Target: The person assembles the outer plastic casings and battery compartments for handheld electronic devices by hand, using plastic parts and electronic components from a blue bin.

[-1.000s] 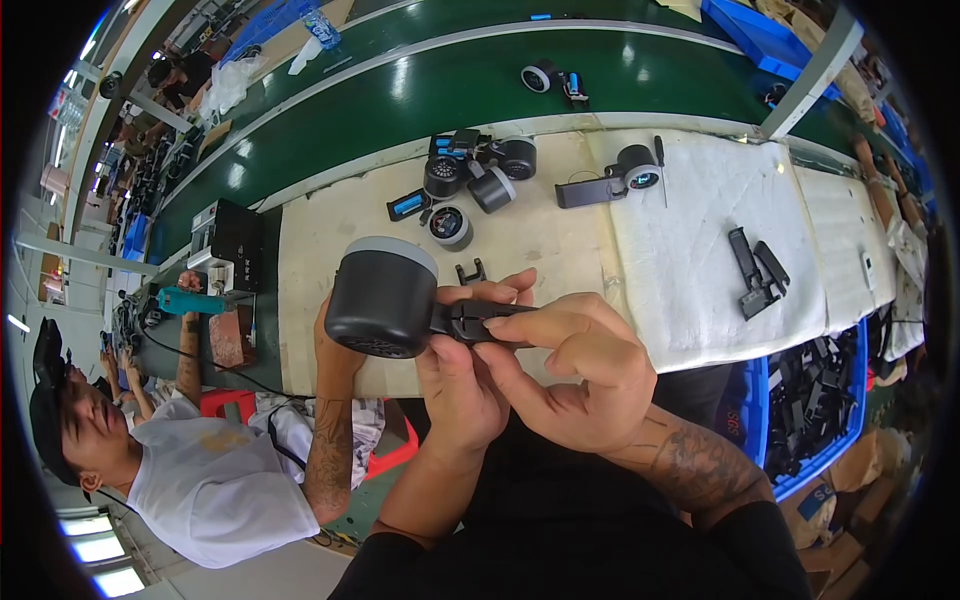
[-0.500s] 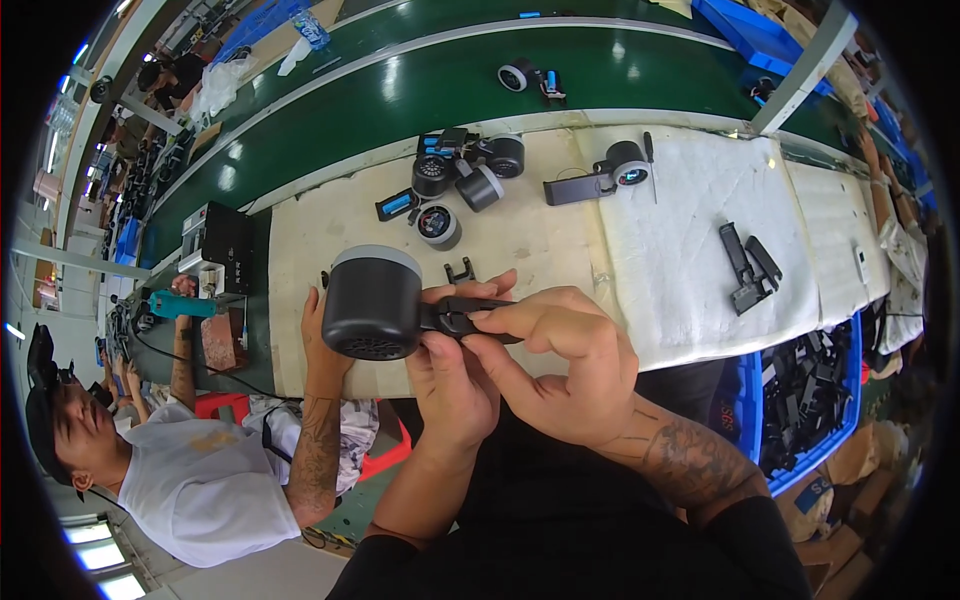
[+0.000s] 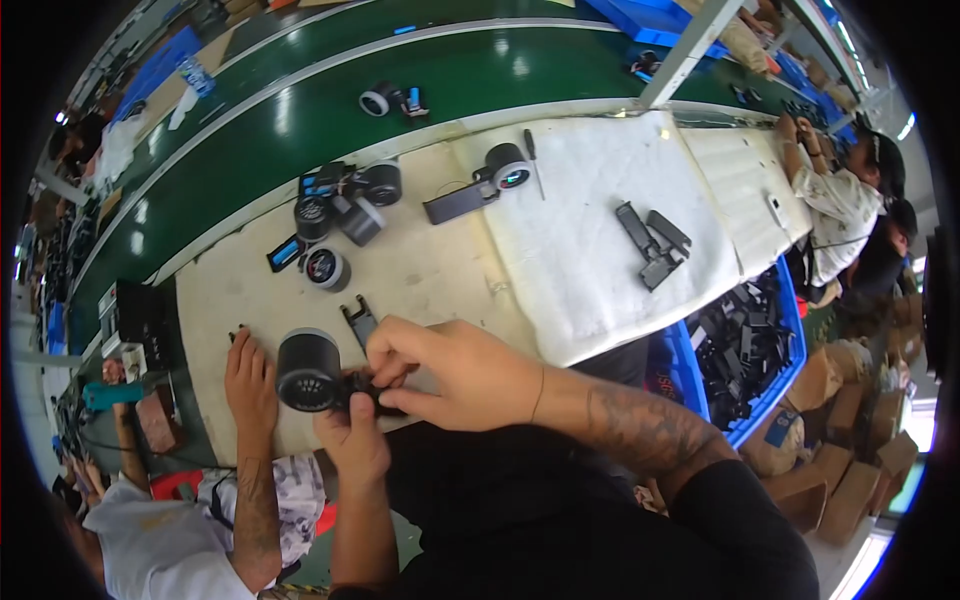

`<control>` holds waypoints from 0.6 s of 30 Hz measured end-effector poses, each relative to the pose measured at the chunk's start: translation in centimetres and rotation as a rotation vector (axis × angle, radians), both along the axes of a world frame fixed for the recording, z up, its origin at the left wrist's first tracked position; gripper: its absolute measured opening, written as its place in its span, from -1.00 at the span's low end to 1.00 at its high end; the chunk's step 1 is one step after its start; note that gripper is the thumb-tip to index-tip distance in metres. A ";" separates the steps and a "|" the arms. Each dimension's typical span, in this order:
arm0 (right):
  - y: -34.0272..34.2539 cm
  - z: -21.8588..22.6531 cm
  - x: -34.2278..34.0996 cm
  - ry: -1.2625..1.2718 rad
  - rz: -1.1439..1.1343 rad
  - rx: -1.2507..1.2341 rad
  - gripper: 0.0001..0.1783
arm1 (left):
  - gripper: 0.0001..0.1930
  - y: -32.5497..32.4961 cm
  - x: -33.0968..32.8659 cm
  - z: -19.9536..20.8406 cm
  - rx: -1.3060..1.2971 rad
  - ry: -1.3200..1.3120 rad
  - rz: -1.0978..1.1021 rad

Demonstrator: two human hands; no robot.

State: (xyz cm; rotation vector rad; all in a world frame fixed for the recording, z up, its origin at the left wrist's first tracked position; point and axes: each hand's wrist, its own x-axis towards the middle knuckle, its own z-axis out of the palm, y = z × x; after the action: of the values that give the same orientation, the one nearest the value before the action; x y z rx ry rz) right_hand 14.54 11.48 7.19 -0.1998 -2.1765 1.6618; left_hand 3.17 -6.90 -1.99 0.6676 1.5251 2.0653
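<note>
In my left hand (image 3: 358, 440) is a black cylindrical device (image 3: 308, 372) with a grey rim and a vented end, gripped near its short handle. My right hand (image 3: 465, 375) is closed over that handle, thumb and fingers pinching it; the fingers hide most of the joint. A dark forked part (image 3: 360, 318) lies on the mat just beyond the hands. Farther off, a cluster of similar devices (image 3: 360, 218) with blue cells lies on the mat. To its right rests another device with an attached flat panel (image 3: 460, 203).
A co-worker's hand (image 3: 250, 375) rests on the mat at left. A screwdriver (image 3: 531, 148) and black handle shells (image 3: 650, 245) lie on the white mat. A blue bin (image 3: 795, 355) of black parts stands at right. Beyond runs a green conveyor (image 3: 300, 110), near a metal post (image 3: 690, 55).
The view has turned right, so the bench appears shifted left. The device now sits lower and looks smaller, and its vented end shows more. Both hands stay on it.
</note>
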 end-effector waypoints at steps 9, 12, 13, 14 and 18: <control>23.7 -6.2 -0.6 -0.493 -0.272 1.025 -0.16 | -0.74 -5.4 -6.2 -5.7 -0.311 -0.101 0.366; 24.0 -8.6 -1.5 -0.424 -0.061 0.893 -0.59 | -0.69 -6.3 -7.3 -7.8 -0.357 -0.083 0.391; 23.4 -9.3 -1.5 -0.404 -0.089 0.829 -0.68 | -0.68 -6.4 -7.3 -7.6 -0.392 -0.092 0.400; 22.5 -9.9 -1.5 -0.303 -0.122 0.830 -0.69 | -0.67 -6.3 -6.9 -7.0 -0.397 -0.087 0.458; 20.7 -7.4 3.5 -0.083 -0.311 0.575 -0.69 | -0.23 -8.9 -9.3 -6.4 -0.796 0.000 0.357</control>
State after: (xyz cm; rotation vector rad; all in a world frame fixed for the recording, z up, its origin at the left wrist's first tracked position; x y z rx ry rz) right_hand 18.03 32.22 -0.22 -0.4187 -2.4320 0.8351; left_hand -6.13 -15.75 -8.44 0.0889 2.3673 1.4426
